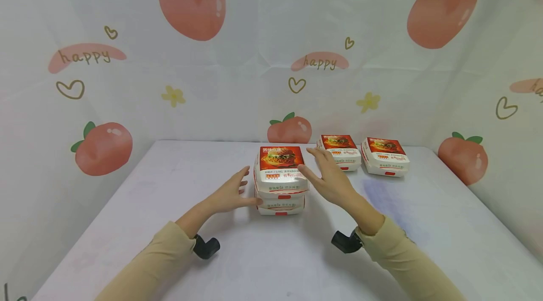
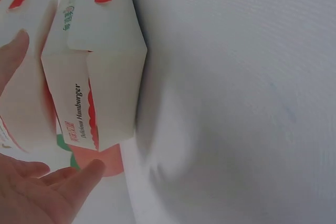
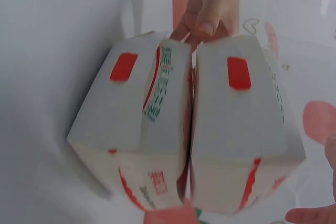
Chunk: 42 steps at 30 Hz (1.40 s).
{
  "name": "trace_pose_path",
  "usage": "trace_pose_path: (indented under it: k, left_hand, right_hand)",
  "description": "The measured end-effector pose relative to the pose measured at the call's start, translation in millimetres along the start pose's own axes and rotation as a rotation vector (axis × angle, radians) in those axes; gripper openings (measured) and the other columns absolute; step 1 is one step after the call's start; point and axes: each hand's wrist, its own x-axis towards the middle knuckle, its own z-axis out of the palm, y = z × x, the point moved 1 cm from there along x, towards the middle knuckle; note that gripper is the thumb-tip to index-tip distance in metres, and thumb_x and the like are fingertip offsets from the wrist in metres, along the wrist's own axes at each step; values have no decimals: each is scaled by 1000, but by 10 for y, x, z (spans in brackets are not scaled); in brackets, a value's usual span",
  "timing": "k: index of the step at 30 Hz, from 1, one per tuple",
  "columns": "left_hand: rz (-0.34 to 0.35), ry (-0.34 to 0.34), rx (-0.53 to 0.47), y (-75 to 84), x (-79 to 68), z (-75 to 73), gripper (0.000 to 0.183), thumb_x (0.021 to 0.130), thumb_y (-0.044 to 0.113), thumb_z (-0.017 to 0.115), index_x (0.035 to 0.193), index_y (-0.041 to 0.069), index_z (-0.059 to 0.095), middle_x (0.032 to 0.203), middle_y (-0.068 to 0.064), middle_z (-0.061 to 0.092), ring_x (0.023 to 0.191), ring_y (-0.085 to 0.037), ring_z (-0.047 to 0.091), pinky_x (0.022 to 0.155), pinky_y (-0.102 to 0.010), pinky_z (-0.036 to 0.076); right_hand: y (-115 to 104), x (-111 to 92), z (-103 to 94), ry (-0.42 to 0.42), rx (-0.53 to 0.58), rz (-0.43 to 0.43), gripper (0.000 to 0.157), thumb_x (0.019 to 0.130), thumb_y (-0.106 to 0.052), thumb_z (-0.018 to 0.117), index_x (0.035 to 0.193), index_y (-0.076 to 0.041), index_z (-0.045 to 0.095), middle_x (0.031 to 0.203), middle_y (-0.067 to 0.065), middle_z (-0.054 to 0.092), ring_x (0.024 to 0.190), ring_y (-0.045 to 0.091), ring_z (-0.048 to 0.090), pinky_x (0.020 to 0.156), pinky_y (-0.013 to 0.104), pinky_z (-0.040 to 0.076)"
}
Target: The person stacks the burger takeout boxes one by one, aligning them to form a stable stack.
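Observation:
Two white hamburger boxes stand stacked in the middle of the table. The upper box (image 1: 277, 180) has a red lid with a burger picture and sits on the lower box (image 1: 282, 206). My left hand (image 1: 229, 193) is at the stack's left side, fingers extended and apart, thumb tip right by the side of the boxes. On the right, my right hand (image 1: 334, 182) has its fingers spread beside the upper box. In the right wrist view a narrow gap shows between the lower box (image 3: 123, 108) and the upper box (image 3: 239, 124); both have red tabs.
Two more hamburger boxes stand at the back right, one box (image 1: 339, 152) behind my right hand and another box (image 1: 385, 157) beside it. A white cloth (image 1: 271, 261) covers the table. Behind it hangs a fruit-patterned curtain (image 1: 242, 88).

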Motion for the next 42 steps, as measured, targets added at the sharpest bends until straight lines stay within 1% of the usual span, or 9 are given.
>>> trace_pose_path:
  k: [7,15,19,22,24,30,33,37,42]
  left_hand:
    - [54,16,-32,62,-39,-9,106,76,34,77,150,5,6,155,-19,15,139,-38,28,109,-47,37]
    - [137,46,-57,160,-95,15,104,77,35,75,151,10,6,154,-18,15,140,-40,25,109,-49,36]
    - [157,37,-66,190,-110,35,102,79,34,73,151,10,5,154,-17,15,141,-40,24,110,-50,35]
    - [156,35,-66,197,-118,44,101,80,34,73,151,11,5,154,-17,15,141,-39,24,110,-50,36]
    - [158,38,-62,199,-121,45,100,80,34,72,151,11,5,154,-17,16,140,-39,25,109,-51,36]
    - [163,40,-65,203,-119,39,99,81,33,71,151,11,5,154,-17,16,140,-39,25,109,-51,36]
    - [159,41,-64,199,-111,39,99,81,34,71,151,12,5,154,-16,16,140,-39,25,109,-51,36]
    - [160,47,-65,198,-104,37,99,81,35,71,151,12,5,154,-16,16,140,-38,26,109,-50,36]
    - [163,43,-71,202,-102,37,99,81,34,72,151,12,6,154,-16,17,140,-39,26,109,-50,36]
  right_hand:
    - [279,-9,-141,87,14,37,62,95,-45,45,142,-7,34,143,23,34,129,41,40,102,62,38]
    - [604,-94,-421,167,19,90,62,98,-40,42,139,4,33,142,30,32,127,44,36,103,60,35]
    - [771,-138,-549,248,-1,124,64,98,-41,40,137,10,33,139,34,32,122,48,39,101,62,34]
    - [900,-159,-629,299,-23,162,64,99,-40,39,137,10,33,137,35,33,119,50,40,97,64,36]
    - [982,-167,-682,320,-39,195,64,99,-40,38,137,11,33,136,37,33,120,51,38,98,65,34]
    - [1223,-185,-813,359,-57,305,66,98,-42,36,138,11,32,137,39,30,127,53,29,104,65,27]
    - [1353,-175,-845,375,-53,319,64,97,-38,40,138,10,31,137,39,30,128,53,27,105,65,26]
    - [1534,-147,-844,356,-29,329,65,95,-34,46,139,10,29,138,39,28,128,52,25,104,66,26]
    - [1760,-116,-814,317,3,367,73,93,-34,52,143,9,21,140,38,24,131,51,21,104,67,26]
